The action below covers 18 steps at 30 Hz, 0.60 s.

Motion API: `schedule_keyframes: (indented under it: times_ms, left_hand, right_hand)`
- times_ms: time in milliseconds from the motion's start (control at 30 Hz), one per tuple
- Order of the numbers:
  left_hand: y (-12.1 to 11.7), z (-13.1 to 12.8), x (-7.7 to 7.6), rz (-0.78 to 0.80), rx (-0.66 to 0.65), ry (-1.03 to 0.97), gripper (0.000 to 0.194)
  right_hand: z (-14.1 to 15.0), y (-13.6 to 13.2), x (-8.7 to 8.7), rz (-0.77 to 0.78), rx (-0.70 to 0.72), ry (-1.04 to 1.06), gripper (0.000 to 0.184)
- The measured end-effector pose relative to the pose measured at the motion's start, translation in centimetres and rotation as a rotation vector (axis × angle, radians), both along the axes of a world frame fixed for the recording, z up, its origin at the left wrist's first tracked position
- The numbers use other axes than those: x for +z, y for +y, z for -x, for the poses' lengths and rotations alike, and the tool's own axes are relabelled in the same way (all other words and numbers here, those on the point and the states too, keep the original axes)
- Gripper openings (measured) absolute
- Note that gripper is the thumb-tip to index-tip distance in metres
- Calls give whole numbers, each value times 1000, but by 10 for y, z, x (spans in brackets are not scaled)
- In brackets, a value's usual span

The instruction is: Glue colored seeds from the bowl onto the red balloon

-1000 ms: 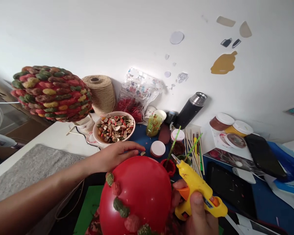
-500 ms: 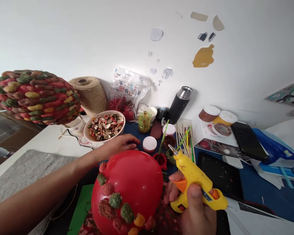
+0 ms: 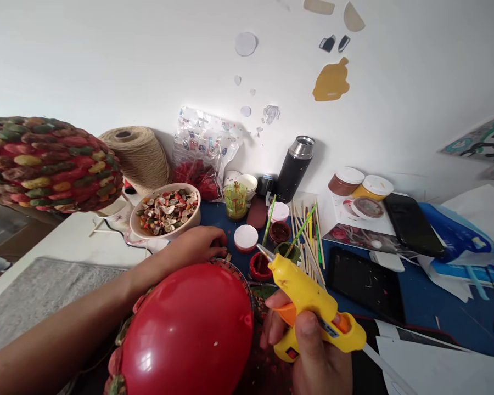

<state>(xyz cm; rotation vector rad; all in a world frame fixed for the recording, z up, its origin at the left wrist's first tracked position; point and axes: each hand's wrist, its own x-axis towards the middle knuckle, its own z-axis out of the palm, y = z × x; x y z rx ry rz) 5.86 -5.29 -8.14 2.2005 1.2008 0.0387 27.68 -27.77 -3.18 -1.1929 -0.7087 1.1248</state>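
My right hand (image 3: 316,345) is wrapped around a yellow glue gun (image 3: 308,291), its nozzle pointing up and left past the paint pots. Behind the red balloon (image 3: 189,329), my left hand (image 3: 208,241) reaches down at the edge of a patterned plate (image 3: 239,271). Its fingers are curled and the tips are mostly hidden, so what they hold does not show. Painted shells (image 3: 117,356) in red and green are stuck along the balloon's left side. A bowl of pistachio shells (image 3: 168,211) stands just behind the left hand.
At the left hangs a large shell-covered ball (image 3: 45,164), beside a twine spool (image 3: 140,159). Open paint pots (image 3: 260,267) and wooden sticks (image 3: 308,230) lie mid-table. A black flask (image 3: 294,170) leans by the wall. Phones (image 3: 414,225) and papers (image 3: 444,356) are at the right.
The balloon has turned, so its shells now face left and bare red faces up. My left fingers have curled downward. The glue gun has shifted slightly left in view.
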Motion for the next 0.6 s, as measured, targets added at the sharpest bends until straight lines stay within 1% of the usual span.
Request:
schedule_keyframes:
  times_ms: [133,267,433,600]
  left_hand:
    - [1,-2,0,8,-10,15,11]
    - [-2,-1,3,9,7,-1,15]
    - [-7,3,9,3,30,-35,21]
    - [-9,1,12,31,15,-36,21]
  right_hand:
    - [0,0,-2,1,20,-37,63]
    - [0,2,1,5,6,-29,62]
    - [0,4,7,-9,42,-41,58]
    - [0,5,10,-13,4,-65,57]
